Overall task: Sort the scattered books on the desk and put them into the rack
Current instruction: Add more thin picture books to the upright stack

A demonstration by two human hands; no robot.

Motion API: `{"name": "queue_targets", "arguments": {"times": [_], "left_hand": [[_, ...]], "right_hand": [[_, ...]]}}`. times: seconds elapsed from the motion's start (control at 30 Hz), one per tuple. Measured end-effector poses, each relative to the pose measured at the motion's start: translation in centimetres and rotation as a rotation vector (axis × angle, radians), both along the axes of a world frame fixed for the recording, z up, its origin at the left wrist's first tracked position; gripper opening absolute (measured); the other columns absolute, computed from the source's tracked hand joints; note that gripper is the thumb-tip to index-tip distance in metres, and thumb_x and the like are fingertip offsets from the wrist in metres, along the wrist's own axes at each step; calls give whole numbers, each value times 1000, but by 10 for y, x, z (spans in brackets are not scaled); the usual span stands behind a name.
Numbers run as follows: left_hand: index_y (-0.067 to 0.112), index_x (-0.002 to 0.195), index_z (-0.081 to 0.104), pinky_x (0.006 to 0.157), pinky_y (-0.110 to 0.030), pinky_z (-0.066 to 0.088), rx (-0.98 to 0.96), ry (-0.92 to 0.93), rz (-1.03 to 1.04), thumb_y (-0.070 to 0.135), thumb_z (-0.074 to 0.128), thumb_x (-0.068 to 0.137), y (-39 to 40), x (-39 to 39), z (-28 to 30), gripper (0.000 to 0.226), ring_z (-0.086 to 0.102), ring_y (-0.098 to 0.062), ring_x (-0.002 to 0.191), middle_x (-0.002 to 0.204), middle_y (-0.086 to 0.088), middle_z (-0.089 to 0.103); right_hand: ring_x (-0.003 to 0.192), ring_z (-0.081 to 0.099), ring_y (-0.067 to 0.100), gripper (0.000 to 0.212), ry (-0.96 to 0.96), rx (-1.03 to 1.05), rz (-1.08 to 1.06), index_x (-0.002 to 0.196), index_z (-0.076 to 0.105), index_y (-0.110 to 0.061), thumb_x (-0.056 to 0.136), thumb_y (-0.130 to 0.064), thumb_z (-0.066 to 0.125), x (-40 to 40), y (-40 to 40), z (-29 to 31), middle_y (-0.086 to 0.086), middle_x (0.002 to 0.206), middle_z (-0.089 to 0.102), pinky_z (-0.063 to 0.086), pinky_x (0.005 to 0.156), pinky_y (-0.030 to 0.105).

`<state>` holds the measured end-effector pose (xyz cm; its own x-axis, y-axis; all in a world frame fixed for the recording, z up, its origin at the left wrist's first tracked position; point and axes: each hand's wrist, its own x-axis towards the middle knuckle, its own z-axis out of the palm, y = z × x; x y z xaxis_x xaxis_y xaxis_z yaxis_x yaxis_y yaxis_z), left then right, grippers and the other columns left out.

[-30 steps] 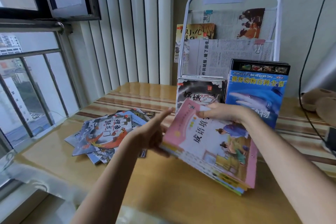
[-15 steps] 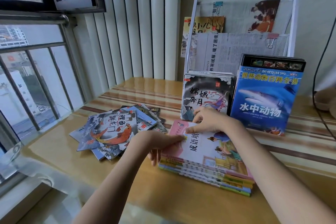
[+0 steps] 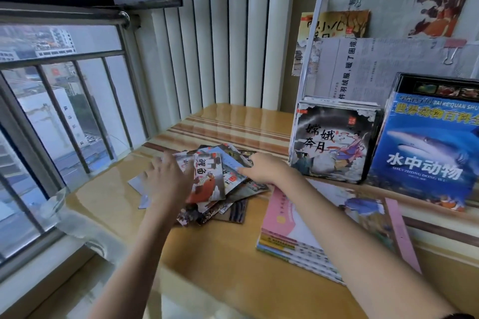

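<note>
A loose pile of thin picture books (image 3: 215, 184) lies scattered on the wooden desk (image 3: 233, 261) near the window. My left hand (image 3: 166, 179) lies over the pile's left side with fingers spread. My right hand (image 3: 261, 169) touches the pile's right edge, fingers loosely bent. A neat stack of books with a pink cover (image 3: 293, 228) lies flat to the right, under my right forearm. The white wire rack (image 3: 311, 41) stands at the back right. In front of it stand a grey-covered book set (image 3: 334, 142) and a blue shark book (image 3: 427, 142).
The window with metal bars (image 3: 59, 116) runs along the desk's left edge. White vertical blinds (image 3: 225, 33) hang behind the desk. Newspapers (image 3: 375, 65) held by binder clips and a yellow book (image 3: 334, 26) fill the rack's upper tiers.
Both hands left the pink-covered stack, which now lies flat on the desk, and moved left onto the scattered pile. The camera moved closer and turned left.
</note>
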<state>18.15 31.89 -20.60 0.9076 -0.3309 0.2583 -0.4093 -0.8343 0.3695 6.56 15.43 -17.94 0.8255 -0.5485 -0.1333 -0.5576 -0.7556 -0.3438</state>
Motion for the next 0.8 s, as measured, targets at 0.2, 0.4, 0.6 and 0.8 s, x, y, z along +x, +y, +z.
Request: {"name": "queue_targets", "arguments": {"times": [0.2,0.4,0.6,0.8], "left_hand": [[-1,125,42,108,-45,29,-209,95,-15,34,46,94,3,11,-29,47,41,-38,127,131,-27,50],[7,109,37,85,-45,45,-457,189,-70,30,62,84,-2,4,-24,42,53,-36,105,108,-19,58],[7,122,41,105,-46,33,-468,136,-59,46,66,78,-1,3,-25,63,43,-31,126,127,-14,53],[10,125,46,113,-47,22,-434,116,30,65,56,78,3,7,-29,72,36,-29,133,134,-12,51]], "right_hand": [[47,26,17,51,-177,80,-11,59,27,-16,89,-47,54,21,5,-25,0,55,24,17,49,31],[57,38,18,35,-403,291,-95,70,59,3,79,-28,72,22,-3,-26,18,62,43,26,53,31],[82,62,18,23,-724,789,-277,90,57,-6,76,-4,75,28,-4,-26,11,98,64,54,74,27],[80,64,21,15,-942,967,-249,86,61,-6,78,5,69,29,1,-25,14,88,67,52,82,35]]}}
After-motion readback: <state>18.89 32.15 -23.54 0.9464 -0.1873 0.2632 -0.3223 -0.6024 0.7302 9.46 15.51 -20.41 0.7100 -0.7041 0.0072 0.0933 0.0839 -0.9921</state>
